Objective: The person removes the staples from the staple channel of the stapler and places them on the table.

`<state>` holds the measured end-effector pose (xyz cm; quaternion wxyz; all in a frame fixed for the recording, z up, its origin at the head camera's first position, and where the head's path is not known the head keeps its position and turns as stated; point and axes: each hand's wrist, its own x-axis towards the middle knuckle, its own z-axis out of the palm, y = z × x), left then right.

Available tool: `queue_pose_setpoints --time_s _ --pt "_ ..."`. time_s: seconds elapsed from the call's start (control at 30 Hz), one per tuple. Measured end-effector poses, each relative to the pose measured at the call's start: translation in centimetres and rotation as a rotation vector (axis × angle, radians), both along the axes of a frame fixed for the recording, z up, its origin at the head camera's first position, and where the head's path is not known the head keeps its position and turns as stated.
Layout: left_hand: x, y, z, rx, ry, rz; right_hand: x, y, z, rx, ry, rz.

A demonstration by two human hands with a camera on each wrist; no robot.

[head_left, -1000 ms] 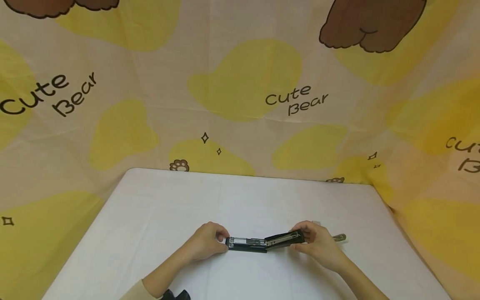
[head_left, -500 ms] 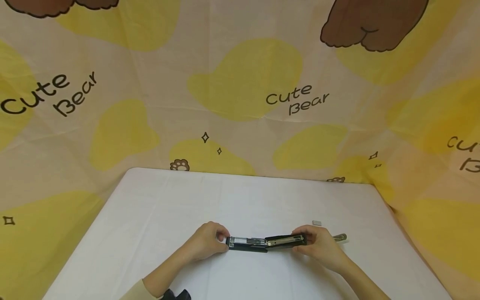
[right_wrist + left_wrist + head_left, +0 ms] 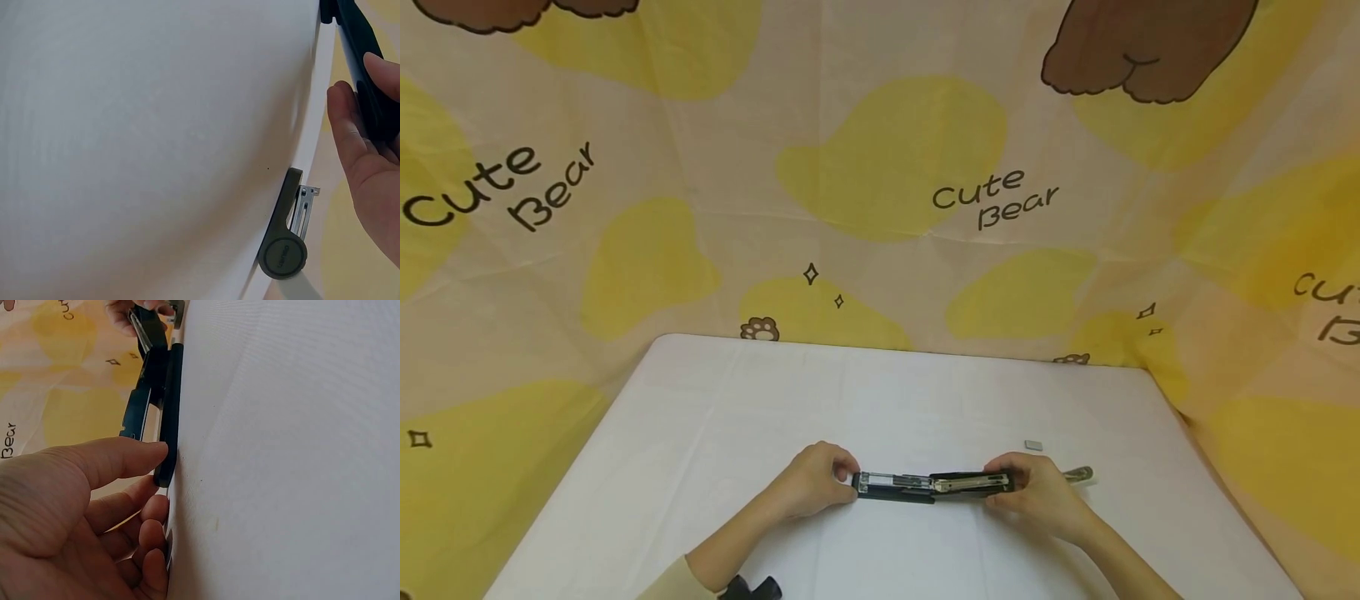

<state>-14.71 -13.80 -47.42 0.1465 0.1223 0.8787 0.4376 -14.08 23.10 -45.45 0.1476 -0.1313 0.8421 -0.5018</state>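
Note:
A black stapler (image 3: pixel 895 495) lies spread wide, its metal staple channel and the inside of its top arm facing up in the head view. My left hand (image 3: pixel 811 485) pinches the left end of the base between thumb and fingers; in the left wrist view the base (image 3: pixel 170 419) lies along the white tabletop. With my right hand (image 3: pixel 1037 493) I grip the far end of the swung-back top arm (image 3: pixel 369 81), which is raised off the table in the right wrist view. My right palm hides part of that end.
Behind my right hand lies a small grey strip of staples (image 3: pixel 1033 446). A dark green staple remover (image 3: pixel 282 256) with a round end sits just right of that hand. Near the front edge, by my left sleeve, is a black object (image 3: pixel 752 589). A printed cloth (image 3: pixel 880 167) hangs behind the table (image 3: pixel 775 392).
The stapler's top arm has swung down and outward, now nearly in line with the base. My right hand went down with it, uncovering the staple strip. The left hand stayed put.

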Motion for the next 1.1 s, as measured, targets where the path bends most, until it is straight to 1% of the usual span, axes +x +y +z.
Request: queue_pose_setpoints --time_s 0.27,0.43,0.5,0.7,0.97,1.1 --pt "0.1 0.0 0.1 0.002 -0.001 -0.005 0.1 0.0 0.2 -0.013 0.018 -0.002" --pt "0.0 0.0 0.1 -0.003 -0.003 -0.004 0.0 0.4 1.0 0.067 0.060 -0.001" --pt "0.0 0.0 0.1 -0.003 -0.001 -0.005 0.1 0.6 1.5 0.080 0.069 0.004" --pt "0.0 0.1 0.0 -0.008 -0.011 -0.003 0.1 1.3 2.8 -0.011 0.056 0.022" --pt "0.0 0.1 0.0 0.001 -0.010 -0.003 0.1 1.1 4.7 -0.004 0.140 -0.034" --pt "0.0 0.0 0.0 0.000 -0.011 -0.002 0.2 0.5 5.4 -0.037 0.168 -0.040"
